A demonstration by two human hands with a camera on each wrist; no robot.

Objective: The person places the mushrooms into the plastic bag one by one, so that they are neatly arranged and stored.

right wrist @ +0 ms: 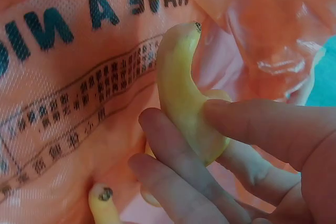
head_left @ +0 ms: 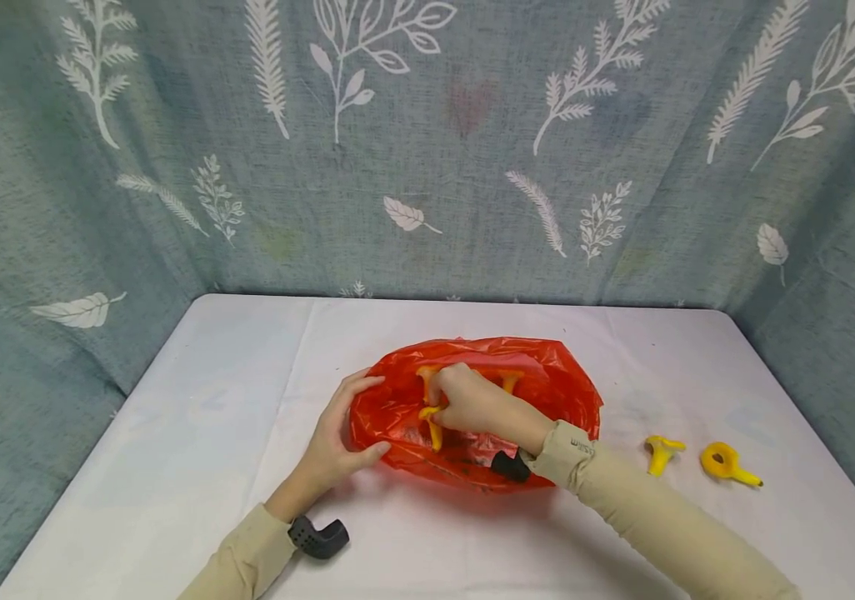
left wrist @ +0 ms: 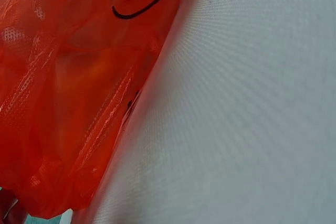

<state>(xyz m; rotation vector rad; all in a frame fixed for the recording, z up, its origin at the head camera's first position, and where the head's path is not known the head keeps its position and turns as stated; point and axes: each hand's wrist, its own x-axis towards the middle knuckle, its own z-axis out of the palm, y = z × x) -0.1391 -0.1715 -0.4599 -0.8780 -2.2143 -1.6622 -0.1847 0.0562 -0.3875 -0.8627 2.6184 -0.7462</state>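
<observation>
An open-mouthed red plastic bag (head_left: 570, 392) with printed lettering sits on the white table. My left hand (head_left: 341, 433) cups its left end, thumb at the near rim and fingertips at the far one. Reaching inside, my right hand (head_left: 468, 400) pinches a yellow chanterelle mushroom (right wrist: 181, 87) between thumb and fingers. Its dark-tipped stem points up in the right wrist view. More yellow mushrooms (head_left: 510, 381) show in the bag; a stem (right wrist: 102, 205) appears below my fingers. The left wrist view shows mainly the bag's outer side (left wrist: 68, 87), with my left fingers mostly out of frame.
Two more yellow mushrooms lie on the table right of the bag: one with a flared cap (head_left: 662, 454), the other ring-like from above (head_left: 730, 464). A grey-green leaf-patterned curtain (head_left: 427, 150) stands behind the table (head_left: 232, 375). Black wrist devices (head_left: 318, 537) sit at both cuffs.
</observation>
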